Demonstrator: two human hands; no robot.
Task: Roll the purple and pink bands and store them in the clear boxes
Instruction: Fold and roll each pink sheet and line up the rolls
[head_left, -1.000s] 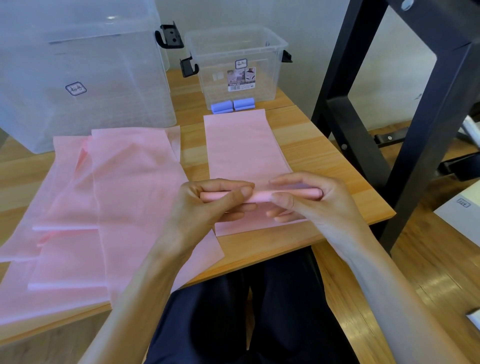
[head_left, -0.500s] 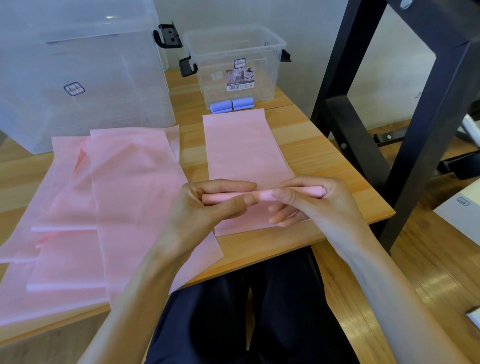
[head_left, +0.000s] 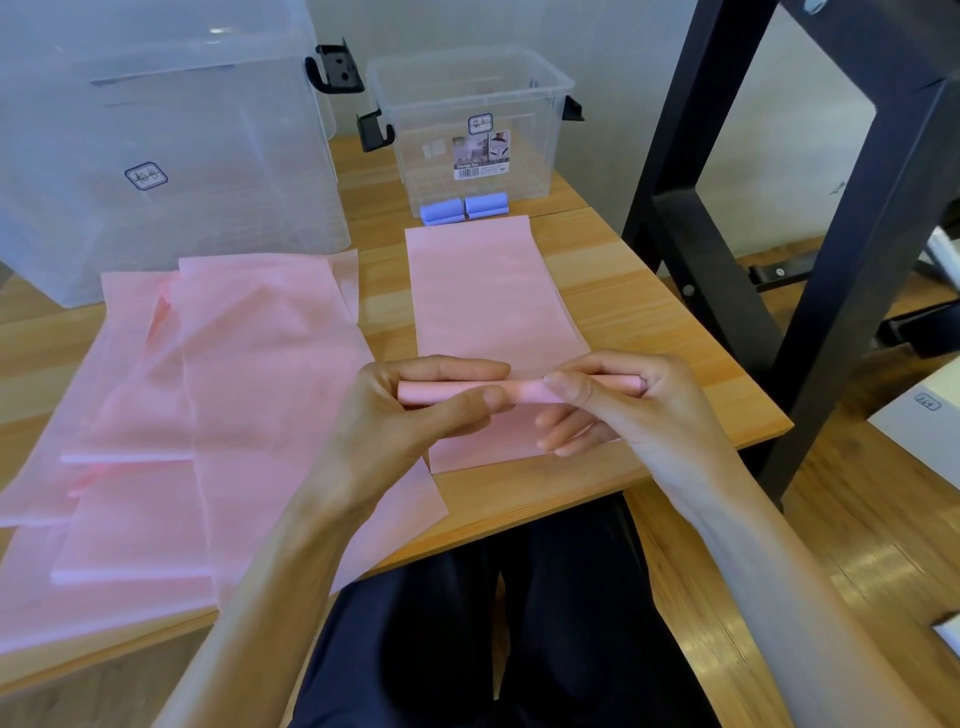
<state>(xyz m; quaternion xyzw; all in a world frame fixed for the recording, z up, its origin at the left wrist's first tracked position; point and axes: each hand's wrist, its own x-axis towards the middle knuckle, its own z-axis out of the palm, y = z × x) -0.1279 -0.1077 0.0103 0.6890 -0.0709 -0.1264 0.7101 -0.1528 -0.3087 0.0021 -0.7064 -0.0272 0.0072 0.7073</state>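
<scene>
A pink band (head_left: 483, 291) lies flat on the wooden table (head_left: 675, 332), its near end wound into a thin roll (head_left: 524, 391). My left hand (head_left: 410, 415) pinches the roll's left part between thumb and fingers. My right hand (head_left: 634, 405) pinches its right part. The roll is lifted slightly above the table. Two purple rolled bands (head_left: 463, 208) sit inside the small clear box (head_left: 467, 98) at the back. A large clear box (head_left: 156, 130) stands at the back left.
Several loose pink bands (head_left: 218, 395) lie overlapped on the left half of the table. A black metal frame (head_left: 727, 208) stands close to the table's right edge. My dark-clad lap is below the table's front edge.
The roll has turned a little further up the pink band and my fingers have shifted their hold on it. The view has barely moved.
</scene>
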